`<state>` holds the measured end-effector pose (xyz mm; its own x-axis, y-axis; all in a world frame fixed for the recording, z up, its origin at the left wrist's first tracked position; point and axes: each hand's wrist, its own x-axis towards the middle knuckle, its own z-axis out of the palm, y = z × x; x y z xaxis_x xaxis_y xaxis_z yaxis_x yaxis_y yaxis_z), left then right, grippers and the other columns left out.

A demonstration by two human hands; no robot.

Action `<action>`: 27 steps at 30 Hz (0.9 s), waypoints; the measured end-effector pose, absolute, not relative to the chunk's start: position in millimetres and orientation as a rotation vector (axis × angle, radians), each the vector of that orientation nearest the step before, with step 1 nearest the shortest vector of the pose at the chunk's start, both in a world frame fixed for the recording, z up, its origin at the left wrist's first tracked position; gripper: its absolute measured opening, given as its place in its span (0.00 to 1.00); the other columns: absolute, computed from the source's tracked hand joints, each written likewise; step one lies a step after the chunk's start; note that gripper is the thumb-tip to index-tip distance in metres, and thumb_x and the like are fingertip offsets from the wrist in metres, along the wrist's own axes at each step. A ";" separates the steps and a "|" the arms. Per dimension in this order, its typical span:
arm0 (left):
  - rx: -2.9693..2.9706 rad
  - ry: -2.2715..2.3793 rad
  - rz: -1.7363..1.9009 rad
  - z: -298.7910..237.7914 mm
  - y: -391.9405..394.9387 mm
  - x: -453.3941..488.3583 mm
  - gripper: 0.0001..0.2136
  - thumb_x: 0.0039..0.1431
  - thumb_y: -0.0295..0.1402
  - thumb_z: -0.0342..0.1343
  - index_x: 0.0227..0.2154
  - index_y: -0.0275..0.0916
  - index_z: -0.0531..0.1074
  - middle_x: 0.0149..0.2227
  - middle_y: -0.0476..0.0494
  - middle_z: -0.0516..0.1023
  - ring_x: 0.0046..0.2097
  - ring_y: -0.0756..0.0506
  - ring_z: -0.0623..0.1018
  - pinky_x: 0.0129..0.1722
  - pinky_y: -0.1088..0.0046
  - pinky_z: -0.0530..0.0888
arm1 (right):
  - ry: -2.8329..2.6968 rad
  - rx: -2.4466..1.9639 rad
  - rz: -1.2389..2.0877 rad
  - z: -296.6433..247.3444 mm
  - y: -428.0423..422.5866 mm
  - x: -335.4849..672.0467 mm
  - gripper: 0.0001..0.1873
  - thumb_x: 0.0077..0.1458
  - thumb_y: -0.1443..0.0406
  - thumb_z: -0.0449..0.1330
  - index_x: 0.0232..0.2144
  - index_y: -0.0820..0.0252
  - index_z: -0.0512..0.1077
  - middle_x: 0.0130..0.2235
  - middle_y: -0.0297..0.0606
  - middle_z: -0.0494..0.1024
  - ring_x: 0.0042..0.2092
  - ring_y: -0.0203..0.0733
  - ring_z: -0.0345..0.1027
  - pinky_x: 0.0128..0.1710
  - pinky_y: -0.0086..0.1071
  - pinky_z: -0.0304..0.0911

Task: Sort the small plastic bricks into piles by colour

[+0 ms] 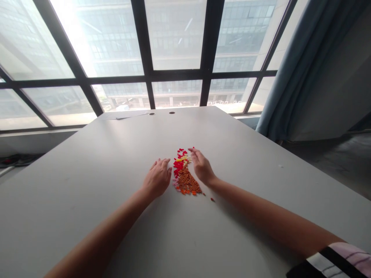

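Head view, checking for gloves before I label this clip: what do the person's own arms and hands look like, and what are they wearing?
The left hand and right hand are bare, with no gloves, and no ring, watch or bracelet shows. The forearms are uncovered too. At the lower right corner, the right arm enters a sleeve with black, white and pale pink bands.

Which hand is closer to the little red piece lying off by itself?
The right hand is closer, just beyond the red piece, not touching it. The left hand is farther, across the pile.
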<state>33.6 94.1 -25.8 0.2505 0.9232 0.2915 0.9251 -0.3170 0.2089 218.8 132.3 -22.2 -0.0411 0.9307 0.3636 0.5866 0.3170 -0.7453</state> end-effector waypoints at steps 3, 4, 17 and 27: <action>-2.475 -1.821 -0.578 -25.9 91.0 32.0 0.20 0.65 0.33 0.38 0.56 0.30 0.61 0.57 0.33 0.68 0.62 0.39 0.62 0.61 0.59 0.58 | -1.756 -1.420 0.455 -14.2 176.3 236.5 0.25 0.63 0.61 0.38 0.51 0.67 0.68 0.57 0.48 0.68 0.60 0.43 0.57 0.61 0.40 0.49; -2.473 -1.819 -0.582 -26.2 91.1 32.1 0.20 0.65 0.33 0.38 0.56 0.30 0.61 0.57 0.33 0.68 0.62 0.39 0.62 0.61 0.59 0.58 | -1.783 -1.439 0.464 -13.1 191.1 240.5 0.25 0.63 0.60 0.38 0.50 0.68 0.68 0.57 0.49 0.68 0.61 0.44 0.56 0.62 0.41 0.47; -2.442 -1.918 -0.858 -27.8 106.2 26.1 0.24 0.62 0.31 0.38 0.60 0.29 0.51 0.59 0.30 0.65 0.60 0.41 0.66 0.60 0.59 0.62 | -2.379 -1.134 0.719 -21.8 183.7 208.6 0.22 0.64 0.57 0.43 0.44 0.54 0.76 0.54 0.32 0.73 0.60 0.37 0.58 0.60 0.33 0.53; -2.708 -1.832 -0.677 -19.8 85.4 25.2 0.24 0.63 0.36 0.34 0.59 0.32 0.58 0.60 0.36 0.65 0.64 0.41 0.58 0.62 0.58 0.59 | -1.848 -1.220 0.782 -3.3 74.3 267.5 0.30 0.63 0.49 0.39 0.49 0.56 0.73 0.55 0.37 0.72 0.59 0.43 0.60 0.61 0.41 0.51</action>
